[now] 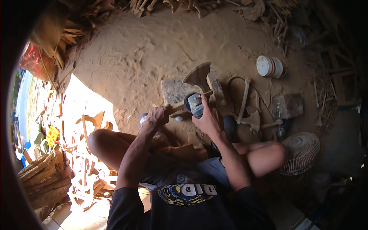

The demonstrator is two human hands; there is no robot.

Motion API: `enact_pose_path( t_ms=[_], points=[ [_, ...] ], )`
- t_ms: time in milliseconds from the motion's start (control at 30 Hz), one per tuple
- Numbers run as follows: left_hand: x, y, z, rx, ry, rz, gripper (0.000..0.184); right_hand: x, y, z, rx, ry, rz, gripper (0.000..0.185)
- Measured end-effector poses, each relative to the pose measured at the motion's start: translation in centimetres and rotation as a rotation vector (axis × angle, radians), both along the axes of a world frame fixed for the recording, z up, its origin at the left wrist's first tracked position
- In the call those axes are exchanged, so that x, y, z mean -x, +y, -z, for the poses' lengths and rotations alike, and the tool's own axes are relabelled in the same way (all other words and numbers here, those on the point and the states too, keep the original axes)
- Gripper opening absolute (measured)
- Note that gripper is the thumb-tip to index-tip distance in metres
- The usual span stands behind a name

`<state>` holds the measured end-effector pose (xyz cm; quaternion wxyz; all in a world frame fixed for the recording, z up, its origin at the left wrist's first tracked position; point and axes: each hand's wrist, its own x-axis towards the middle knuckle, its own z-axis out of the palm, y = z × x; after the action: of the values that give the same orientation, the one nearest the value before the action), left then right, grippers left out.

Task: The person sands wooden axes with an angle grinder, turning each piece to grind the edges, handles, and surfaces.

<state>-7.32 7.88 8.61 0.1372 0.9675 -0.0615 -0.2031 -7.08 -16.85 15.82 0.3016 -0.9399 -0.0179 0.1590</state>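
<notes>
My left hand (pixel 156 117) is closed round the wooden handle (pixel 176 108) of an axe-like piece. Its broad curved blade (pixel 198 76) points up and away, over a speckled stone block (pixel 175 90). In my right hand (pixel 209 120) is a grey angle grinder (pixel 195 106) with a red button, its round disc end beside the handle, near the blade. Whether disc and handle touch cannot be made out. A second stone block (pixel 216 86) stands just right of the blade.
A white bucket (pixel 264 66) lies on its side on the sandy ground (pixel 153 42). To my right are a fan (pixel 301 153), a curved wooden handle (pixel 243 100), a wooden axe shape (pixel 252 119), a black cable and a flat block (pixel 287 106). Wood scraps (pixel 90 180) lie left.
</notes>
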Motion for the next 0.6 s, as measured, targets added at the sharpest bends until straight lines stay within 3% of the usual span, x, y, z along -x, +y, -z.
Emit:
enact_pose_path(
  t_ms=[200,400,600],
  points=[
    [0.1,0.3,1.2,0.060,-0.049,0.002,0.021,0.2,-0.9,0.6,0.099,-0.039,0.063,0.091],
    [0.1,1.2,3.9,0.035,-0.043,0.015,0.018,1.8,-3.3,4.9,-0.462,-0.150,0.146,0.095],
    [0.5,1.8,6.1,0.045,-0.082,0.024,0.017,2.6,-2.0,5.4,-0.594,-0.065,0.131,0.098]
  ],
)
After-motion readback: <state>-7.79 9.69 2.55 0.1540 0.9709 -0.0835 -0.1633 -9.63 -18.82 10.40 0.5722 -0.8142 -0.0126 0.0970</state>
